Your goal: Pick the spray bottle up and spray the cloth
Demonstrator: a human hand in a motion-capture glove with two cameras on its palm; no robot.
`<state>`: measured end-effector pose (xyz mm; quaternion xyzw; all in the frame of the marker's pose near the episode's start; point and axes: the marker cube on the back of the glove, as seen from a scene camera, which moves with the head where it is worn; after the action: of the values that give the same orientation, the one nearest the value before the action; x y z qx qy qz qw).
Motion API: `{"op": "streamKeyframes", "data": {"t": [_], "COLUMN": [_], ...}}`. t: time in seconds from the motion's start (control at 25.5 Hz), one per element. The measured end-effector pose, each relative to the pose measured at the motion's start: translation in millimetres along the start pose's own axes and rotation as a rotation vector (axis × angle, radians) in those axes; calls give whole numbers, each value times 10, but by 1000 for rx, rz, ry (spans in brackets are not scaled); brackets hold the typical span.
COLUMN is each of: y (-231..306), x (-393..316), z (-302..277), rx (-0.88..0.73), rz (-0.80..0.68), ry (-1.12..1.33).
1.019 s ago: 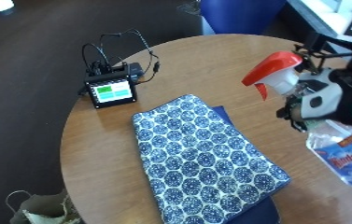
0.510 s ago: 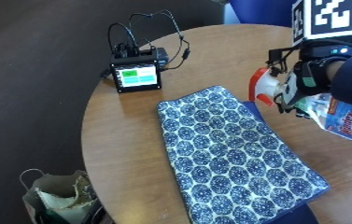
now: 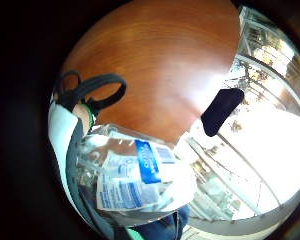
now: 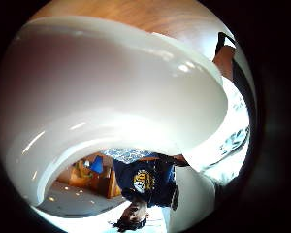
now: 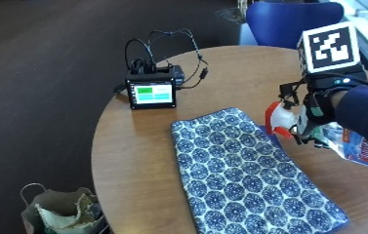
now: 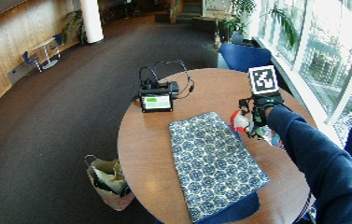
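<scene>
A blue-and-white patterned cloth lies flat across the round wooden table. My gloved right hand grips a clear spray bottle with a red-and-white nozzle, held in the air at the cloth's right edge, nozzle toward the cloth. In the little finger side palm view the bottle's labelled body lies against the palm. The white spray head fills the thumb side palm view. In the wide outside view the hand and bottle hang beside the cloth.
A small black device with a lit green screen and looped cables stands on the table's far left part. A blue chair is behind the table. A paper bag sits on the floor at the left.
The outside camera has shifted. The hand with the bottle now sits lower and closer to the cloth's right edge, nozzle still toward the cloth.
</scene>
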<state>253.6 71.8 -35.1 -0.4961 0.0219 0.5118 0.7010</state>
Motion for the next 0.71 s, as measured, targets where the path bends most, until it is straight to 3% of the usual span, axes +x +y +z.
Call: {"op": "streamKeyframes", "data": {"t": [0.35,0.71], "y": [165,861], "x": [172,345], "z": [84,-186], "rx": [121,578], "rz": [-188,-631], "ry": [-301,-981]}}
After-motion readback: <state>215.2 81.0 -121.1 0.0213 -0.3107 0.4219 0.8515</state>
